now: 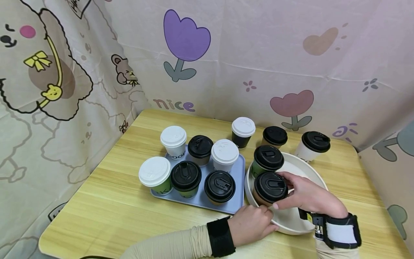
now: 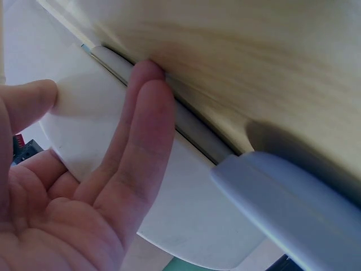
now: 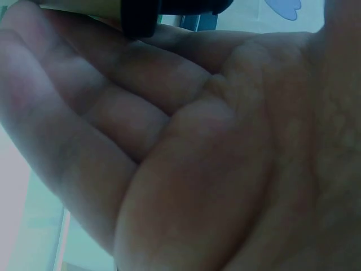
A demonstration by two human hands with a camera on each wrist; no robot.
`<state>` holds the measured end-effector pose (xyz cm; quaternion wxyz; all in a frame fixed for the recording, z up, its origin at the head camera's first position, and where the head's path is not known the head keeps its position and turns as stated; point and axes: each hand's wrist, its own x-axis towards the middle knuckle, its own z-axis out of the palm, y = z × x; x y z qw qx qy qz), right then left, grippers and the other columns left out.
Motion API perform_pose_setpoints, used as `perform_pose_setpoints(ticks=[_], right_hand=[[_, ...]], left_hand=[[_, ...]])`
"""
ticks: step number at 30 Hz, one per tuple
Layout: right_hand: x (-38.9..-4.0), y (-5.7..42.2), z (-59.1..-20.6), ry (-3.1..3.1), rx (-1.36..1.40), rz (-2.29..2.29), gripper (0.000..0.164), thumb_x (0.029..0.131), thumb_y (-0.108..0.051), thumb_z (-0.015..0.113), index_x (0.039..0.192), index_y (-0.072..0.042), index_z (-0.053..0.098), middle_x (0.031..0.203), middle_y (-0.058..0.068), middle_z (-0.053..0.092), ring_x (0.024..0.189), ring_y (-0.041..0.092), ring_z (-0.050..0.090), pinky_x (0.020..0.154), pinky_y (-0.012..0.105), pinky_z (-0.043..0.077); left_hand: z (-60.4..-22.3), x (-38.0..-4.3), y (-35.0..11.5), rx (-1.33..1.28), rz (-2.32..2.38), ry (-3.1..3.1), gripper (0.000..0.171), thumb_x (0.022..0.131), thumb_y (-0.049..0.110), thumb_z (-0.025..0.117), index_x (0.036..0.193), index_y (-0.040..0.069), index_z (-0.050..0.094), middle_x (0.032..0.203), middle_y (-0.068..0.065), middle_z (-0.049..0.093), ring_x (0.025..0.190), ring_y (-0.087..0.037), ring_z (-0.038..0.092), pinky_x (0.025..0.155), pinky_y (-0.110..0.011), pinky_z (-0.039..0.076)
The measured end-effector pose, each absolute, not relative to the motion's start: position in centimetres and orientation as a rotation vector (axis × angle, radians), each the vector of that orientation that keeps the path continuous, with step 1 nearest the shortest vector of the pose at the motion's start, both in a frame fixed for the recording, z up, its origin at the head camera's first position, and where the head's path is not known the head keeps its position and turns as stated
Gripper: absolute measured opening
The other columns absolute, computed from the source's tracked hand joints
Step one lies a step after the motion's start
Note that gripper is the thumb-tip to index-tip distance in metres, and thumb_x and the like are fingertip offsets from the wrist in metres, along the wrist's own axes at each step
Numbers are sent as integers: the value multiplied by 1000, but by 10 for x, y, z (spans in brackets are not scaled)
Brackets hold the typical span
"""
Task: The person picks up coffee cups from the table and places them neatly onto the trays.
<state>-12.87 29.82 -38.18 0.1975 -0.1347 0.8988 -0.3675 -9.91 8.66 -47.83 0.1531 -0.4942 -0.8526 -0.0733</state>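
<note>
My right hand (image 1: 310,196) holds a brown paper cup with a black lid (image 1: 271,187), thumb on the near side and fingers on the far side. The cup is at the left part of a round white tray (image 1: 308,171). Just behind it in the tray stands a green cup with a black lid (image 1: 268,158). My left hand (image 1: 250,223) is at the tray's near left rim. In the left wrist view its fingers (image 2: 149,135) extend nearly straight against the tray's side. The right palm (image 3: 197,169) fills most of the right wrist view.
A blue rectangular tray (image 1: 237,176) left of the round one holds several lidded cups. Behind stand a black cup with a white lid (image 1: 243,131), a black-lidded cup (image 1: 275,136) and a white cup with a black lid (image 1: 313,145). Patterned cloth (image 1: 233,72) hangs behind the table.
</note>
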Motion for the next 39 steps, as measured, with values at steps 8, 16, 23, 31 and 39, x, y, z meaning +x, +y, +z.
perform_pose_setpoints(ticks=[8,16,23,31,39], right_hand=[[-129,292,-382,2583,-365,-950,91,73,-35,93,143,5,49,120,7,68,104,21,62,89,43,51],[-130,286,-385,2666,-368,-865,85,74,-42,91,136,2,54,111,4,68,97,18,61,83,39,51],[-130,285,-385,2687,-393,-848,84,74,-45,92,136,0,56,111,2,69,97,17,61,83,39,51],[-125,302,-379,2613,-374,-923,78,84,-38,85,140,6,54,114,5,72,101,19,68,80,31,54],[-123,323,-374,2600,-328,-916,58,97,-38,70,133,6,61,124,14,69,103,20,68,78,28,55]], left_hand=[[-479,-99,87,-1402,-215,-2459,32,102,50,62,87,23,71,80,11,63,61,-2,60,44,-17,37],[-478,-98,87,-1395,-200,-2456,33,102,50,61,85,23,69,83,11,65,60,-3,61,45,-18,39],[-478,-98,87,-1402,-199,-2458,33,102,49,61,85,23,69,83,10,65,60,-2,61,45,-17,39],[-477,-97,88,-1400,-184,-2435,33,99,51,64,85,22,68,78,10,62,59,-2,57,44,-18,38],[-469,-91,88,-1410,-176,-2408,32,94,52,70,90,20,67,81,10,61,56,0,55,42,-16,36]])
